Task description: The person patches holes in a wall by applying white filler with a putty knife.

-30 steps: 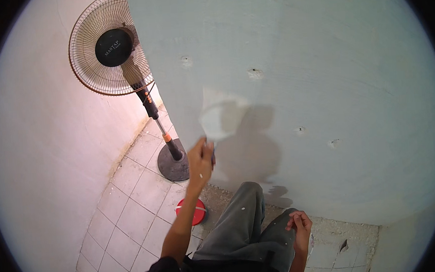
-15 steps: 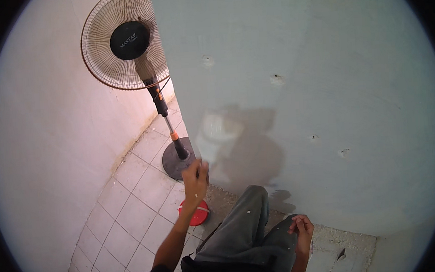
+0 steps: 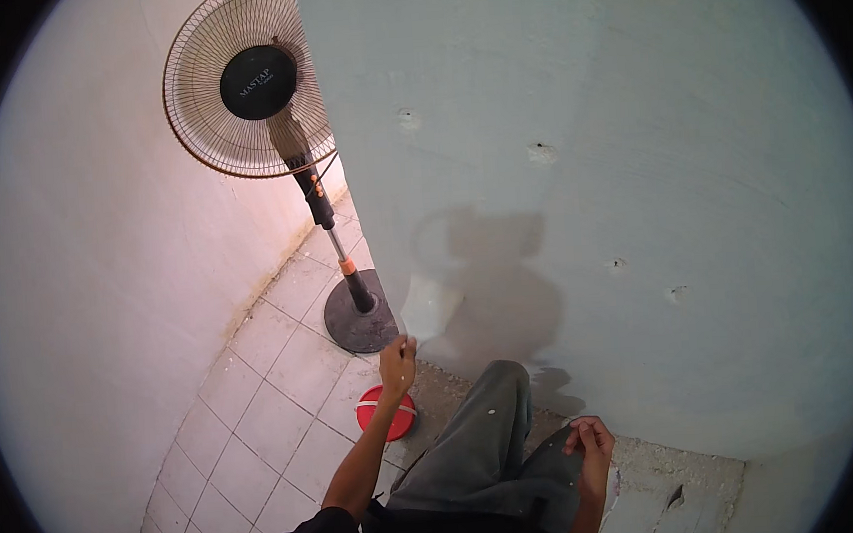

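Observation:
My left hand (image 3: 398, 364) is closed, raised close to the edge of the pale blue-green wall (image 3: 712, 151). A whitish flat piece (image 3: 431, 305) stands out from its fingers against the wall; blur hides its exact kind. Over my right knee rests my right hand (image 3: 590, 449), its fingers loosely curled and apart, with nothing visible in them. My grey trousers (image 3: 476, 439) carry small white specks. Below my left hand, on the floor, is a round red container (image 3: 387, 420) with a pale strip across its top.
A black and orange standing fan (image 3: 257, 81) rises at the left, its round base (image 3: 352, 320) partly behind the wall's edge. Several chipped holes (image 3: 541, 150) mark the wall. White tiles (image 3: 252, 453) cover the floor, with rough debris (image 3: 653, 453) along the wall's foot.
My left hand has moved slightly down, and the whitish piece has swept down along the wall with it. My right hand stays at the knee.

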Motion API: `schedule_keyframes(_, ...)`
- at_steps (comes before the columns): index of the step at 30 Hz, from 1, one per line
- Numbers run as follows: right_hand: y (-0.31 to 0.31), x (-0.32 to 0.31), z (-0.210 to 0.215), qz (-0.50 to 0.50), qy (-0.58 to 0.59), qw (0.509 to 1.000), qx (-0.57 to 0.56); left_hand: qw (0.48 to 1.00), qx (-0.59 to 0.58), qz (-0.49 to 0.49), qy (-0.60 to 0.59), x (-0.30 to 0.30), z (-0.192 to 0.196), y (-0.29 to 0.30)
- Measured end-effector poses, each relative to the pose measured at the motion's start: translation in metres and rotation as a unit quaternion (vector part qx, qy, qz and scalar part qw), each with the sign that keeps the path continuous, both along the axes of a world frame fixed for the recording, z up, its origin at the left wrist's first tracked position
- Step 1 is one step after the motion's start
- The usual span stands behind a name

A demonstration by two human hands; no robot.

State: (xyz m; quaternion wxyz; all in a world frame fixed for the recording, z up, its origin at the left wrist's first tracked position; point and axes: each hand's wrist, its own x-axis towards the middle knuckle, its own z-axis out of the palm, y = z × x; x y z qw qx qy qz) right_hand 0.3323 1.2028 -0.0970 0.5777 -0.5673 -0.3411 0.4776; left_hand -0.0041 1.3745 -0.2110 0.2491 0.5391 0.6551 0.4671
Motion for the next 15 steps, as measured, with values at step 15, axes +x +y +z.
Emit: schedule_keyframes(15, -0.006, 0.008, 0.010, -0.014, 0.002, 1.000, -0.012, 0.972, 0.142, -0.037, -0.184, 0.039, 0.206, -0.017)
